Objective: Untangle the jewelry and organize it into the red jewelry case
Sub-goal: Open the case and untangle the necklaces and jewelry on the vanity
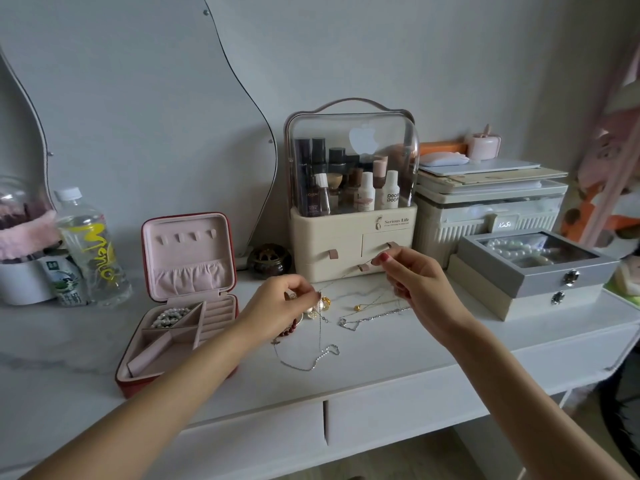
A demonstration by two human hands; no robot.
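Both hands work above the white tabletop (pixel 398 348), to the right of the open red jewelry case (pixel 180 306). The left hand (pixel 280 303), nearest the case, has its fingers curled, the fingertips pinching one end of a thin chain (pixel 346 277) just above the jewelry pile (pixel 320 306). The right hand (pixel 412 278), farther right of the case and raised higher, pinches the other end of the same chain between thumb and forefinger, the remaining fingers loosely bent. The chain runs taut between the two hands. The pile lies on the tabletop just right of the case: pearl and gold pieces, a dark red bead bracelet (pixel 289 330), a gold pendant necklace (pixel 367 304) and several silver chains (pixel 311 362), some overlapping. Inside the case, a pearl bracelet (pixel 170 317) occupies the rear left compartment; the lid stands upright. Behind the hands, to the case's right, stands a cream cosmetics organizer (pixel 349 237).
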